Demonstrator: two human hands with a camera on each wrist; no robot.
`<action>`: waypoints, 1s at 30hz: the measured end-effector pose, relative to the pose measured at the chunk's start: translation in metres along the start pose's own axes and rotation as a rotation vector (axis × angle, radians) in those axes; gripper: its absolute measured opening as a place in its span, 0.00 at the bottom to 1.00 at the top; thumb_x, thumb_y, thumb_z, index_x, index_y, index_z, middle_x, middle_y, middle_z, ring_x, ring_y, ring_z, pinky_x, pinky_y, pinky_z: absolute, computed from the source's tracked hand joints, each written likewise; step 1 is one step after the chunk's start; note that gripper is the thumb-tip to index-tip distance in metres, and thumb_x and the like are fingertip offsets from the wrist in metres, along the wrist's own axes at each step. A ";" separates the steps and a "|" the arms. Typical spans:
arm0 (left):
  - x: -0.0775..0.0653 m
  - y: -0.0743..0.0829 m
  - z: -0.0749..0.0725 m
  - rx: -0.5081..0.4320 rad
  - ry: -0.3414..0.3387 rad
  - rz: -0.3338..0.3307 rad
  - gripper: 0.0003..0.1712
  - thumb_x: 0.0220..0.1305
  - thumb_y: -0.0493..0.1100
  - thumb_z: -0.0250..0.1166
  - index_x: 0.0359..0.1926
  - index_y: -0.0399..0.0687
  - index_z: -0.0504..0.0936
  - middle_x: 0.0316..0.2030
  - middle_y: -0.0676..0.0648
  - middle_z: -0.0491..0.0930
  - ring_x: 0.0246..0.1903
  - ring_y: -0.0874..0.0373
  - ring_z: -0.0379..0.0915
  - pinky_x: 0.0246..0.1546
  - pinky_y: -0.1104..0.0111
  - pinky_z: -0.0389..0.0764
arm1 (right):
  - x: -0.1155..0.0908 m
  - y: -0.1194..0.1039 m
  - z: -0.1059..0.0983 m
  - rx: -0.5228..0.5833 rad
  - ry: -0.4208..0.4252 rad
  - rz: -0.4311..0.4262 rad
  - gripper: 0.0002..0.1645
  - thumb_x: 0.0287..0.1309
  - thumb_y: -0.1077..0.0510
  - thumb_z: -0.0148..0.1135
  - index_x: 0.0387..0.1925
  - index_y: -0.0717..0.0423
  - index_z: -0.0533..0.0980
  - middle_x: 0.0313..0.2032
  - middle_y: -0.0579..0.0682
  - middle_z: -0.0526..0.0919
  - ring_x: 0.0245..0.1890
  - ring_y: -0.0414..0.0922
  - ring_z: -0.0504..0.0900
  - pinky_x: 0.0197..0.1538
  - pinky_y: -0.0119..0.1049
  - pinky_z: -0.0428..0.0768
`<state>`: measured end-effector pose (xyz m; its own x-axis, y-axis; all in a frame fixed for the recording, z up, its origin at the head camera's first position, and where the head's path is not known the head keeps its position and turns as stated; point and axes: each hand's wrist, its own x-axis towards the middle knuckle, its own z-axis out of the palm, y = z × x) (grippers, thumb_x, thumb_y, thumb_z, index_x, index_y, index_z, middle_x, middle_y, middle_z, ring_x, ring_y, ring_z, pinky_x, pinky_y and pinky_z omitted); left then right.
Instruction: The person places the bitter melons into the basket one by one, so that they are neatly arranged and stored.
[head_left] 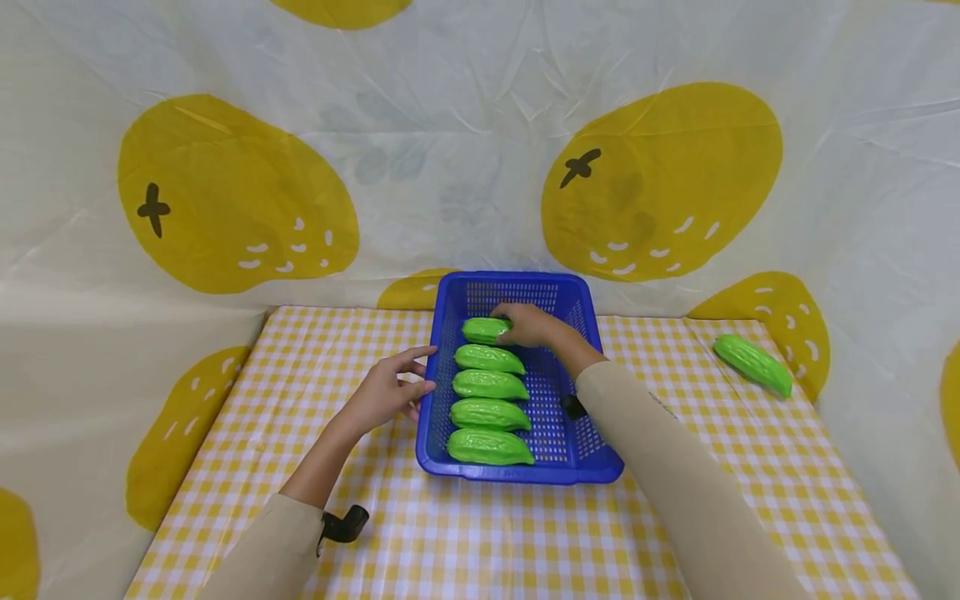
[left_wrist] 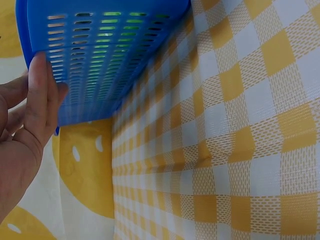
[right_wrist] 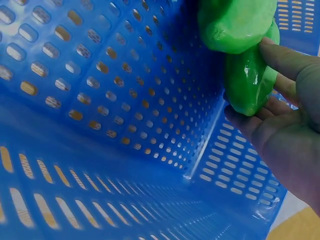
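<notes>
A blue plastic basket stands on the table, holding a column of green bitter melons along its left side. At the column's far end, my right hand grips a bitter melon by its right end. The right wrist view shows thumb and fingers around the tip of that bitter melon, with another overlapping it. My left hand is at the basket's left side, fingers loosely extended. In the left wrist view, its fingertips are right at the slotted outer wall.
One more bitter melon lies on the checkered tablecloth at the far right. A hanging cloth with large yellow fruit prints rises behind the table's back edge. The basket's right half shows bare slotted floor.
</notes>
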<state>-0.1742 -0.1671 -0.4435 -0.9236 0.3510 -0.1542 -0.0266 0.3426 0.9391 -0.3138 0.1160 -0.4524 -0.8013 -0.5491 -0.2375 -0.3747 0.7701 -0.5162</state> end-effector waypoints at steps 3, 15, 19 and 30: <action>0.001 0.000 0.000 0.002 -0.001 0.002 0.36 0.72 0.33 0.65 0.77 0.50 0.66 0.51 0.36 0.76 0.27 0.53 0.81 0.31 0.44 0.91 | 0.000 0.001 0.000 0.015 -0.010 0.004 0.34 0.70 0.53 0.66 0.72 0.58 0.69 0.66 0.60 0.77 0.66 0.57 0.75 0.67 0.52 0.78; 0.001 -0.002 0.000 0.002 0.000 0.015 0.36 0.72 0.33 0.65 0.77 0.47 0.67 0.51 0.34 0.76 0.26 0.53 0.81 0.29 0.47 0.91 | -0.002 0.004 0.004 0.059 -0.029 -0.030 0.28 0.73 0.55 0.61 0.69 0.60 0.72 0.65 0.60 0.78 0.67 0.57 0.75 0.70 0.51 0.78; 0.001 -0.003 0.000 -0.001 -0.005 0.012 0.36 0.72 0.33 0.65 0.77 0.47 0.66 0.51 0.34 0.76 0.26 0.53 0.81 0.28 0.48 0.92 | -0.002 0.003 0.006 0.058 -0.021 -0.051 0.27 0.73 0.55 0.62 0.68 0.60 0.73 0.65 0.61 0.79 0.67 0.57 0.76 0.71 0.51 0.77; 0.001 -0.002 0.000 -0.015 -0.006 0.005 0.36 0.72 0.33 0.65 0.77 0.49 0.67 0.51 0.34 0.75 0.27 0.52 0.80 0.30 0.44 0.91 | -0.005 -0.005 0.006 0.059 -0.022 -0.044 0.27 0.74 0.56 0.60 0.69 0.61 0.72 0.66 0.60 0.78 0.68 0.57 0.75 0.71 0.52 0.77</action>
<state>-0.1748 -0.1678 -0.4457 -0.9213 0.3581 -0.1516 -0.0279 0.3279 0.9443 -0.3053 0.1131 -0.4536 -0.7742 -0.5892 -0.2313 -0.3803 0.7251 -0.5740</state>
